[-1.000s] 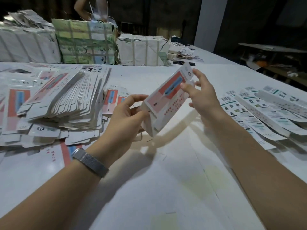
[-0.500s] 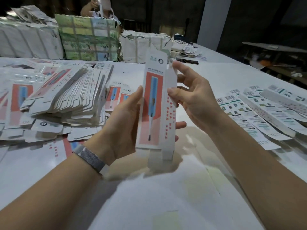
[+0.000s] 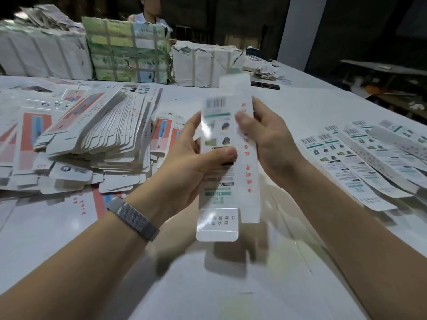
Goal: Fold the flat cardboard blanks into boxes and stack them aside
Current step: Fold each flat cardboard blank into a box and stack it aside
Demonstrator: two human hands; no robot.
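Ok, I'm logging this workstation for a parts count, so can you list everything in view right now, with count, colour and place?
box: one, white with barcode and red print, held upright above the table, end flaps open.
flat blanks: a large leaning pile, white with red and blue print, on the table at left.
folded boxes: several, white with green print and barcodes, lying in a row at right.
wrapped bundles: about three, white and green, along the far edge.
table: one, white.
other person: one, behind the bundles, mostly hidden.
wristband: one, grey mesh, on the left wrist.
left hand: holds the box's left side.
right hand: holds its right side.
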